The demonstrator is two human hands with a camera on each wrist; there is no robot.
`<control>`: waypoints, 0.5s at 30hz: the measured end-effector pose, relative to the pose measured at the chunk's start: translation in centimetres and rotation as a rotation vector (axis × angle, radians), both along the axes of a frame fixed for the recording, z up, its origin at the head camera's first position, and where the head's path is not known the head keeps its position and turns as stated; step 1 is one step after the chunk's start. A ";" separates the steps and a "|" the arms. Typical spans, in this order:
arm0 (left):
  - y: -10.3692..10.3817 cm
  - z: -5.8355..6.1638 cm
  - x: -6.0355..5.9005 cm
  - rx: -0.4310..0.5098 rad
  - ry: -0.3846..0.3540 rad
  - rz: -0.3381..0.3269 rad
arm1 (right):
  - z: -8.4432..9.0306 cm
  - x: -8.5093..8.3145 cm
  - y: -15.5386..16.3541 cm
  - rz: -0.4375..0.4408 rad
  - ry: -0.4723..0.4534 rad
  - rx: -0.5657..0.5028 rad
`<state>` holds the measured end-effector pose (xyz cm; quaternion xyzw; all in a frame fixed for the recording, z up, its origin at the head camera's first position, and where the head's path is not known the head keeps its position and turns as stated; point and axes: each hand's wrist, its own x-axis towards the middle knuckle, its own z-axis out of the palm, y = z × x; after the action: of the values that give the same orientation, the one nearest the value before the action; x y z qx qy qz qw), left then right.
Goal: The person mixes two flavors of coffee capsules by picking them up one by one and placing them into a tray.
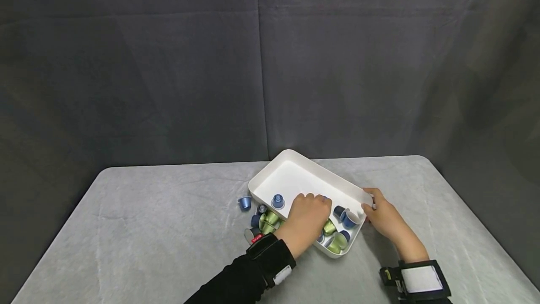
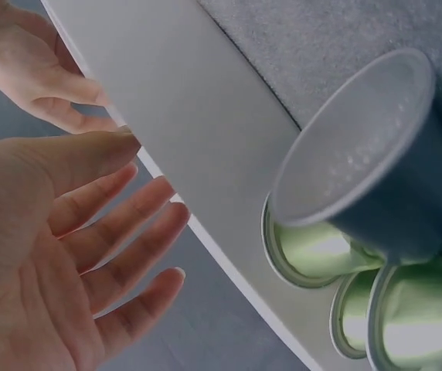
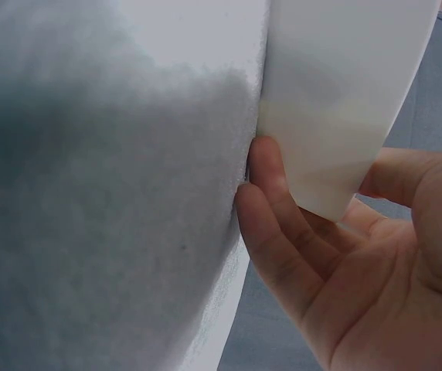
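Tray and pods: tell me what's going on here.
A person's right grip holds one corner of the tray. The left grip is over the tray; the left wrist view shows its fingers spread, with nothing held. Blue pods and green pods lie in the tray, and more pods are on the table outside its left side. The left grip hides part of the tray's inside.

Head view looks forward and down; wrist views (nearer) share the tray [image 1: 301,179].
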<state>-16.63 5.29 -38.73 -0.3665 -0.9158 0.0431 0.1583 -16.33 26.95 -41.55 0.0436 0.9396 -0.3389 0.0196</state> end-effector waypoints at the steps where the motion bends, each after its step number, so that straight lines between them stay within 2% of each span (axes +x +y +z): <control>1: -0.1 0.0 0.0 0.002 -0.002 -0.001 | 0.0 0.0 0.0 -0.001 0.002 0.004; 5: -0.4 0.2 0.2 0.022 -0.010 -0.009 | 0.0 0.0 0.0 -0.005 0.000 0.012; 10: -1.1 0.5 0.6 0.098 0.017 -0.022 | 0.0 0.0 0.1 -0.007 -0.003 0.022; 15: -2.3 0.7 0.6 0.113 -0.028 -0.014 | 0.0 0.0 0.0 -0.006 -0.002 0.024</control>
<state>-16.03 3.03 -38.01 -0.3641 -0.9163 -0.0150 0.1664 -16.35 26.97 -41.52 0.0469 0.9434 -0.3277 0.0192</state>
